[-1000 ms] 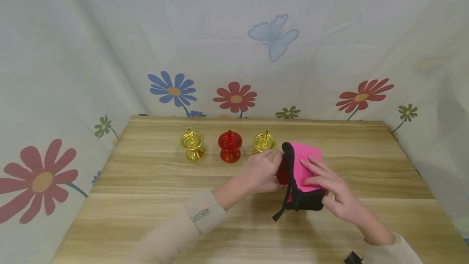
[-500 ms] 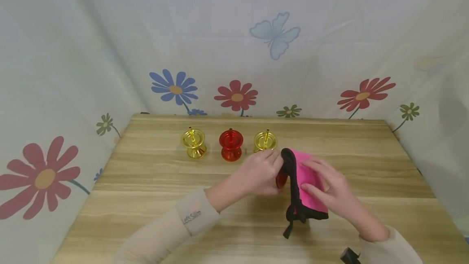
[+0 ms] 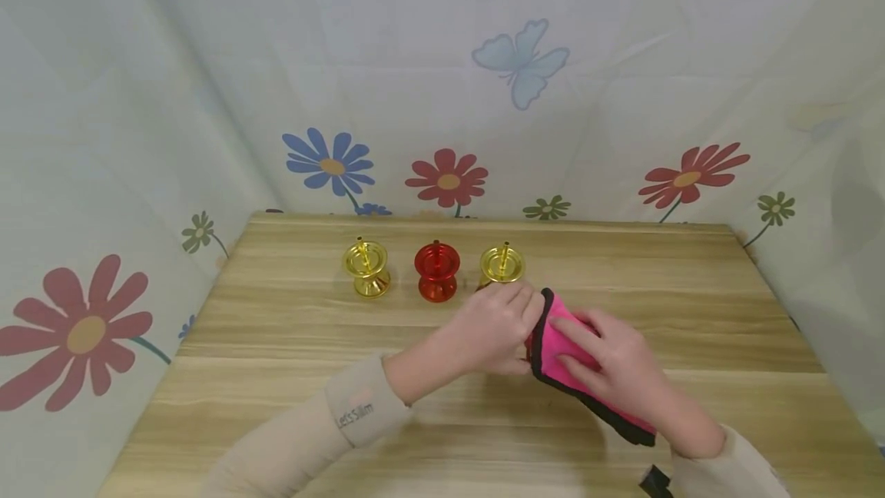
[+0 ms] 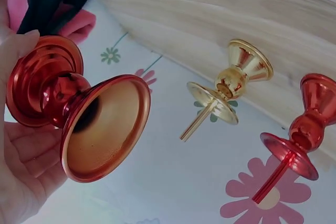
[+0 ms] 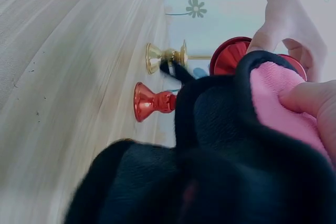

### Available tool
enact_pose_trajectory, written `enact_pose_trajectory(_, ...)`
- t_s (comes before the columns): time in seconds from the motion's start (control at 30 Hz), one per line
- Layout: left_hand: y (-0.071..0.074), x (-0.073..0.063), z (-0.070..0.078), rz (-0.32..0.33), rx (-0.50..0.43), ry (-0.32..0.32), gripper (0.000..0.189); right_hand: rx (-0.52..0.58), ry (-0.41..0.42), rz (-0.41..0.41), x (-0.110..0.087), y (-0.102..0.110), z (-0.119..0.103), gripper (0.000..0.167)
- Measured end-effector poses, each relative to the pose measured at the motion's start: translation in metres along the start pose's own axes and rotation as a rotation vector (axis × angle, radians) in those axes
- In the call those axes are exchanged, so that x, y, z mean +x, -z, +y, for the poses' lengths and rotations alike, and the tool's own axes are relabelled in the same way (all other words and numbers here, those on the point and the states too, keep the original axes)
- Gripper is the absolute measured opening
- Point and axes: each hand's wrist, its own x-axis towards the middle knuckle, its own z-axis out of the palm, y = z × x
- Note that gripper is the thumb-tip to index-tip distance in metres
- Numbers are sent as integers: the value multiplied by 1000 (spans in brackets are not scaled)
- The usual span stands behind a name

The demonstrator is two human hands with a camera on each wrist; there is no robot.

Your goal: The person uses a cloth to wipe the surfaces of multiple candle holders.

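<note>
My left hand [image 3: 494,325] grips a shiny red candle holder [image 4: 65,92] by its dish end. In the left wrist view its hollow, flared base faces the camera. A pink cloth with black edging and a dark back [image 3: 558,348] is in my right hand [image 3: 615,363], bunched against the holder's far side. The right wrist view shows my right thumb [image 5: 310,100] pressing into the pink face while the dark side hangs down. Most of the held candle holder is hidden by hand and cloth in the head view.
Three more candle holders stand upright in a row toward the table's back: gold at left [image 3: 368,267], red in the middle [image 3: 437,271], gold at right [image 3: 502,263]. The right one is partly behind my left hand. A flower-printed curtain [image 3: 415,83] rises behind the wooden table [image 3: 276,375].
The cloth has turned and folded in my right hand; its lower edge has swung right and its hanging tag has gone from the head view. My left hand keeps holding the candle holder.
</note>
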Motion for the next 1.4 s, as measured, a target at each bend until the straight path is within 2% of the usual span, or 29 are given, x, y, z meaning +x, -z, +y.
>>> enact_pose_trajectory(0.3, 7, -3, 2, 30, 40, -44, 68, -86, 48, -37, 9, 2, -9, 48)
enact_pose_trajectory(0.37, 9, -3, 3, 28, 41, -48, 65, -96, 51, -43, 10, 2, -11, 43)
enact_pose_trajectory(0.47, 10, -4, 5, 36, 35, -42, 62, -103, 52, -40, 11, 1, -12, 30)
enact_pose_trajectory(0.57, 9, -6, 6, 18, -2, -14, 65, -99, 50, -25, 11, -1, -12, 34)
enact_pose_trajectory(0.63, 8, -9, 5, -52, -76, 24, 73, -101, 65, -18, 11, -2, -12, 31)
enact_pose_trajectory(0.77, 7, -12, -3, -279, -343, 122, 92, -95, 128, -15, 13, -4, -10, 24)
enact_pose_trajectory(0.83, 6, -12, -8, -375, -474, 154, 92, -93, 165, -3, 14, -5, -10, 24)
enact_pose_trajectory(0.9, 6, -11, -12, -424, -559, 162, 87, -93, 193, 23, 17, -5, -11, 26)
enact_pose_trajectory(0.97, 6, -11, -14, -441, -600, 164, 81, -97, 212, 53, 20, -7, -12, 27)
enact_pose_trajectory(1.03, 6, -11, -15, -428, -603, 169, 80, -104, 217, 70, 22, -8, -13, 29)
enact_pose_trajectory(1.1, 5, -12, -13, -397, -567, 179, 81, -106, 200, 63, 23, -9, -13, 30)
enact_pose_trajectory(1.17, 4, -13, -11, -336, -480, 175, 83, -95, 164, 42, 24, -9, -13, 30)
enact_pose_trajectory(1.27, 0, -17, -5, -192, -298, 157, 82, -75, 88, 9, 25, -10, -14, 24)
enact_pose_trajectory(1.33, -2, -19, -2, -107, -193, 156, 84, -62, 46, -8, 26, -11, -14, 25)
enact_pose_trajectory(1.37, -3, -21, -1, -95, -165, 165, 87, -62, 33, -18, 27, -11, -15, 27)
enact_pose_trajectory(1.4, -2, -22, 0, -110, -165, 177, 89, -62, 29, -21, 28, -12, -15, 29)
